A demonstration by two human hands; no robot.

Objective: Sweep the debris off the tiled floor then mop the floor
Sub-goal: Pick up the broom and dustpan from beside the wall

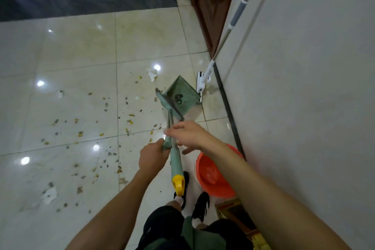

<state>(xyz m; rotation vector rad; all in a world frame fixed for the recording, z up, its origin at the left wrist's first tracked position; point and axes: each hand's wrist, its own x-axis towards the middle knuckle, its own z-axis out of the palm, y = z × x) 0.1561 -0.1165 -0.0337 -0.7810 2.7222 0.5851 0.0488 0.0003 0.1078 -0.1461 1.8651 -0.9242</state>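
Cream tiled floor (81, 50) across most of the frame, dark glossy band along the top left. Grey wall (304, 67) down the right side, mop (237, 16) leaning against it, its white head near the frame's centre right, untouched. Debris (81, 134) scattered widely over the left and lower-centre tiles: yellow and brown scraps, some white paper bits. Orange bucket (213, 176) at lower right, beside the feet. Green dustpan (180, 95) at centre, tilted, only a few dark bits inside. Broom (175, 156) handle with yellow cap running up from lower centre, alongside the dustpan's handle. Left hand (153, 158) closed round the green handles, a firm grip. Right hand (189, 134) open, fingers spread, hovering at the handles, gripping nothing. Judged from this: sweeping barely begun, nearly all debris still down; mopping not yet started.
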